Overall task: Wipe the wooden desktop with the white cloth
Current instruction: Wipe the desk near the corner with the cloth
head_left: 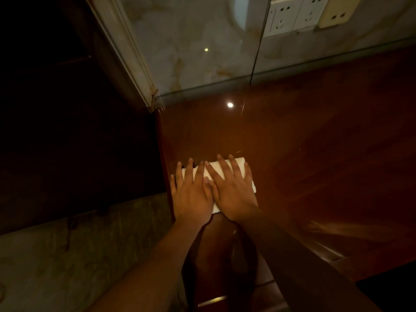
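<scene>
So starting at the left, there's just dark floor and a pale stone strip, then the left edge of the wooden desktop point(292, 136) runs right by where we've got our hands. Our left hand point(192, 192) is flat, fingers spread wide, palm down on the left end of the white cloth point(219, 171), with the little finger pretty much at the desk's edge. Our right hand point(233, 190) sits just beside it, thumbs nearly touching, also flat and spread, pressing the cloth's right half. Neither hand is gripping anything, just pushing down. The cloth looks folded into a strip, with its long axis running left to right, tilted slightly up toward the right. Both hands are on it equally, so no nearer hand really. The thing that matters: we're jammed in the left corner, so nearly all the unwiped wood lies right of us and ahead toward the marble wall point(191, 41). We'd guess the next stroke goes rightward.
</scene>
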